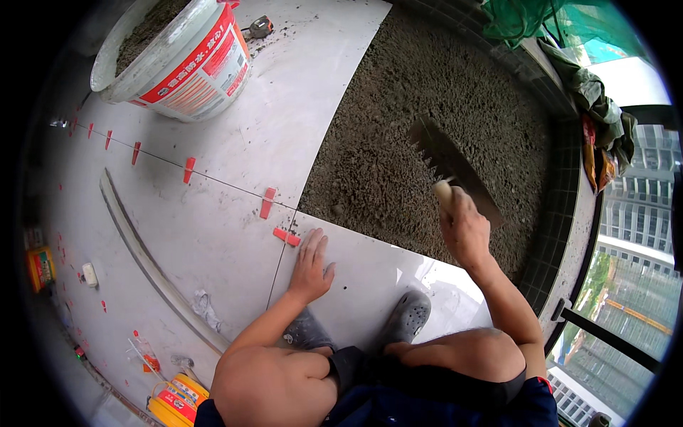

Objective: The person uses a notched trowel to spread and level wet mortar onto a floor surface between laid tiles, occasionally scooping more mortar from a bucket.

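Observation:
My right hand (466, 231) is wrapped around the pale handle of a notched trowel (462, 167). Its broad metal blade, toothed along the left edge, is over the bed of grey-brown mortar (377, 135); whether it touches the surface I cannot tell. Flat on a large pale floor tile (363, 260) rests my left hand (311, 270), fingers stretched out. Just beyond those fingertips, a red tile-levelling wedge (287, 236) sits across a joint. Another red wedge (267, 203) stands in the joint running to the left.
At the upper left is a white bucket (192, 78) of mortar, with a tape measure (260, 27) beside it. A long thin strip (146, 263) lies across the tiles. Dark tiled edging (565, 206) and a window (626, 263) bound the right side. A yellow container (178, 402) is at lower left.

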`<move>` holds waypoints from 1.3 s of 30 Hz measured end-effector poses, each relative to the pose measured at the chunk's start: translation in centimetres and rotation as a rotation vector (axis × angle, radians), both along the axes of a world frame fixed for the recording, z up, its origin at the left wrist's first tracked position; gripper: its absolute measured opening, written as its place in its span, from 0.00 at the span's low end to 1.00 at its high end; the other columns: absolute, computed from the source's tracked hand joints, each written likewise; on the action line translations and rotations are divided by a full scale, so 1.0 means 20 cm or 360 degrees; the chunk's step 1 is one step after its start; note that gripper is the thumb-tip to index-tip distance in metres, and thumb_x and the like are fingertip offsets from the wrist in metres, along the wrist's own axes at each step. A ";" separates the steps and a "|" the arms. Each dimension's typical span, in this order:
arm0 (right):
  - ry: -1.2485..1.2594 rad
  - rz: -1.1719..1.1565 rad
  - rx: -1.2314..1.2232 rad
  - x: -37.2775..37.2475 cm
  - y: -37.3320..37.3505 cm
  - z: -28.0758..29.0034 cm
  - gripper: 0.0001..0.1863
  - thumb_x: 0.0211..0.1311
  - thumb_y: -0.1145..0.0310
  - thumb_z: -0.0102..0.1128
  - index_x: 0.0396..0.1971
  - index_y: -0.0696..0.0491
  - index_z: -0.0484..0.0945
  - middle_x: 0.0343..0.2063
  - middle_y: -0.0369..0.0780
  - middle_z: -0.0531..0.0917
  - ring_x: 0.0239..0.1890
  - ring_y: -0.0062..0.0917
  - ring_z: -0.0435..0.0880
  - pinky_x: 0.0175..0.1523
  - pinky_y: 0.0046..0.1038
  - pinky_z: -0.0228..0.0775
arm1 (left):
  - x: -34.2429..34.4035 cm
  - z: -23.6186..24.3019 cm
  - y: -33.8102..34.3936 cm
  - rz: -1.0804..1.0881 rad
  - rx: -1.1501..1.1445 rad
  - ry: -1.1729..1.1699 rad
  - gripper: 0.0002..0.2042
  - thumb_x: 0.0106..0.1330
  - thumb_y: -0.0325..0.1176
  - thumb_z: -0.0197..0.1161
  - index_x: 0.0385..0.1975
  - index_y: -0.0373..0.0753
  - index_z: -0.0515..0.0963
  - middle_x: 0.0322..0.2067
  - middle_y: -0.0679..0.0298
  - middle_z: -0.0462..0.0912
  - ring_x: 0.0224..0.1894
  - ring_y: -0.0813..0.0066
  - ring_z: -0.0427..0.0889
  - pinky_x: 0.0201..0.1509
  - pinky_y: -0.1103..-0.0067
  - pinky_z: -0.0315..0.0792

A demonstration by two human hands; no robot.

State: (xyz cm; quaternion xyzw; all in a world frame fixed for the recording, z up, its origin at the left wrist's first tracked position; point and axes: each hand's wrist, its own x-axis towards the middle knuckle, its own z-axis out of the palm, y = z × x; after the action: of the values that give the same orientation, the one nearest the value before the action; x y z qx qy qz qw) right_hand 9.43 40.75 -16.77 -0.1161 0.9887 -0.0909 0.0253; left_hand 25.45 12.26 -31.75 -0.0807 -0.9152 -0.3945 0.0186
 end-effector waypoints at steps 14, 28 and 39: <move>-0.1093 0.0647 -0.0558 -0.21 -0.03 -0.40 0.20 0.62 0.51 0.58 0.41 0.51 0.69 0.32 0.49 0.83 0.35 0.50 0.82 0.40 0.46 0.73 | 0.05 0.04 -0.30 0.0143 -0.0857 -0.0499 0.48 0.53 0.50 0.69 0.67 0.28 0.52 0.66 0.41 0.54 0.69 0.41 0.49 0.71 0.55 0.49; -0.0415 -0.0196 -0.0944 -1.45 0.21 -0.44 0.28 0.64 0.45 0.55 0.42 0.60 0.74 0.34 0.47 0.82 0.35 0.31 0.82 0.43 0.34 0.74 | 0.00 0.13 -0.29 0.0177 -0.0817 -0.0772 0.50 0.51 0.48 0.71 0.67 0.27 0.51 0.66 0.40 0.55 0.69 0.42 0.51 0.71 0.59 0.49; -0.0792 -0.0133 -0.0612 -1.63 0.02 -0.48 0.45 0.62 0.31 0.40 0.49 0.65 0.76 0.42 0.57 0.81 0.50 0.47 0.79 0.56 0.39 0.68 | -0.02 0.14 -0.27 0.0110 -0.0770 -0.0637 0.52 0.47 0.44 0.74 0.66 0.24 0.49 0.64 0.35 0.56 0.66 0.34 0.55 0.70 0.57 0.52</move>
State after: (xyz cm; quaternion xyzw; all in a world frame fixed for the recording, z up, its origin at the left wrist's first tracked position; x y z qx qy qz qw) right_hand -23.23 41.20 -26.30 -0.0524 0.9208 -0.3029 0.2402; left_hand 25.01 6.84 -28.88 0.0278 -0.9701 -0.1726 -0.1682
